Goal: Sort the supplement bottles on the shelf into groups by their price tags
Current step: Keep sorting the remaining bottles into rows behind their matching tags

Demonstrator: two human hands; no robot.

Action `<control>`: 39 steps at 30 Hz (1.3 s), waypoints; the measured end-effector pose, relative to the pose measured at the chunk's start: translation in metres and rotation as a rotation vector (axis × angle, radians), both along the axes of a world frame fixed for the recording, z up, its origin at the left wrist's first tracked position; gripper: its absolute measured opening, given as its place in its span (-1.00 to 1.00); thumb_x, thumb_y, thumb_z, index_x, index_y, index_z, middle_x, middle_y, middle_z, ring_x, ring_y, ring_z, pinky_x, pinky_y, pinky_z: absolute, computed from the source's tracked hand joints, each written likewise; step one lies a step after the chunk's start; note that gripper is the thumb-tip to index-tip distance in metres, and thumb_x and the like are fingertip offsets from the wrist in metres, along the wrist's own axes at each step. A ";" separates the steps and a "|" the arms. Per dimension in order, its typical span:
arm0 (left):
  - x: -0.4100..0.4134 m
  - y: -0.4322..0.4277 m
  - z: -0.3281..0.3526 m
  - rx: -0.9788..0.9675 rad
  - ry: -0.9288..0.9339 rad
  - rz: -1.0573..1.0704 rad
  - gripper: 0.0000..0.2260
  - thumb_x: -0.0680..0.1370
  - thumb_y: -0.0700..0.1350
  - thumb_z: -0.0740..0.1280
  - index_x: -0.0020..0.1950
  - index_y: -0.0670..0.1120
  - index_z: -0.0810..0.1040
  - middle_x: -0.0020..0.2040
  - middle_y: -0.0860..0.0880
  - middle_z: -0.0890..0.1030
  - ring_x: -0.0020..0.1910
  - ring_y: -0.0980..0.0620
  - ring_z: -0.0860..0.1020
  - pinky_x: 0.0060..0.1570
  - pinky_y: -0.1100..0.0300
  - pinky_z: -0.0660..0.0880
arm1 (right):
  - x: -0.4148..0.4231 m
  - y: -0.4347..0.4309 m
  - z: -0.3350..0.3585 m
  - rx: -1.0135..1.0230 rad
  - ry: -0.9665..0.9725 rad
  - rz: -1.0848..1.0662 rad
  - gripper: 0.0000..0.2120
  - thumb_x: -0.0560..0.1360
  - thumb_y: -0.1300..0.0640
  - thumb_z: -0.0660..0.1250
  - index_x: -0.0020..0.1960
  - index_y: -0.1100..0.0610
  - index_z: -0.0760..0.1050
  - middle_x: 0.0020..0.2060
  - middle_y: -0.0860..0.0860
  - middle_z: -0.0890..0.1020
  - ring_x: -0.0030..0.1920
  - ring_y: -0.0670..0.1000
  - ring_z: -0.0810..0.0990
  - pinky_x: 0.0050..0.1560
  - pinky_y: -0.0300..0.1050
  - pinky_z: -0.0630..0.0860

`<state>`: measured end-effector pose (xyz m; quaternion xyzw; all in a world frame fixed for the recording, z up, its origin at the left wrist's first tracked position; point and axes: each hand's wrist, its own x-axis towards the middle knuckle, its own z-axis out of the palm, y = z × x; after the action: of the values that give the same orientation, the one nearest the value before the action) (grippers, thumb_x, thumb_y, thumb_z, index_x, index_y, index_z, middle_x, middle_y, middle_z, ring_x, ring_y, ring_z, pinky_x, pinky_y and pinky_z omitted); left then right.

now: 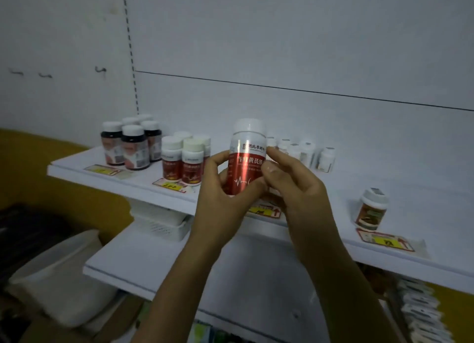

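A red-labelled bottle with a white cap [246, 152] is held upright above the white shelf [143, 186], label facing me. My left hand [223, 188] grips its lower left side and my right hand [289, 181] holds its right side with thumb and fingers. On the shelf stand a group of dark bottles [130, 145] at the far left, a group of matching red bottles [184, 160] beside them, several small white bottles [305, 151] behind my hands, and a lone brown-labelled bottle [372, 209] at the right. Yellow price tags [170, 186] lie along the shelf's front edge.
A lower white shelf [154, 265] juts out beneath. White baskets [159, 222] sit under the upper shelf. A pale plastic bin [59, 273] stands at the lower left. Packaged goods [420, 314] hang at the lower right. The white back panel rises behind the bottles.
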<state>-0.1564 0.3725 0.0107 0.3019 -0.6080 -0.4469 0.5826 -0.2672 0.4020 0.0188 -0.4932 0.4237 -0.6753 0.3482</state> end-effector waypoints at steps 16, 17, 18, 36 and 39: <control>0.114 -0.005 -0.039 0.111 -0.025 0.177 -0.53 0.37 -0.12 0.46 0.23 0.05 0.40 0.09 0.05 0.56 -0.05 0.12 0.59 -0.27 0.41 0.51 | 0.095 -0.034 -0.033 0.095 0.023 0.152 -0.71 0.46 0.01 0.29 0.15 0.04 0.53 0.06 -0.01 0.66 0.05 -0.03 0.66 0.07 -0.05 0.61; 0.115 -0.011 -0.038 0.106 -0.033 0.153 -0.53 0.36 -0.12 0.46 0.23 0.04 0.40 0.09 0.05 0.57 -0.06 0.12 0.60 -0.28 0.42 0.50 | 0.096 -0.040 -0.032 0.091 0.004 0.152 -0.65 0.41 -0.03 0.31 0.16 0.04 0.52 0.06 -0.01 0.65 0.02 -0.04 0.66 0.01 -0.09 0.62; 0.115 -0.018 -0.038 0.099 -0.046 0.119 -0.52 0.35 -0.10 0.46 0.23 0.03 0.41 0.09 0.04 0.57 -0.06 0.13 0.60 -0.27 0.42 0.50 | 0.097 -0.048 -0.031 0.083 -0.014 0.150 -0.59 0.36 -0.06 0.32 0.17 0.04 0.50 0.04 -0.02 0.65 -0.01 -0.07 0.67 -0.05 -0.15 0.63; 0.116 -0.199 0.009 -0.170 -0.255 0.171 -0.60 0.54 0.06 0.21 0.37 0.08 0.33 0.35 0.11 0.42 0.25 0.20 0.38 0.17 0.24 0.33 | 0.071 -0.217 0.085 -0.015 0.161 -0.204 -0.62 0.46 0.01 0.37 0.23 0.13 0.47 -0.03 0.01 0.62 -0.13 -0.10 0.61 -0.24 -0.23 0.52; 0.118 -0.229 -0.001 -0.117 -0.253 0.184 -0.60 0.55 0.11 0.15 0.38 0.11 0.31 0.40 0.09 0.38 0.33 0.13 0.35 0.32 0.09 0.32 | 0.068 -0.248 0.103 0.013 0.156 -0.237 -0.62 0.45 0.06 0.39 0.22 0.12 0.44 0.03 0.03 0.58 -0.10 -0.08 0.59 -0.24 -0.22 0.52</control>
<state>-0.0389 0.1432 0.0099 0.3757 -0.6714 -0.3140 0.5563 -0.1996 0.1540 0.1215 -0.4886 0.5091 -0.6684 0.2351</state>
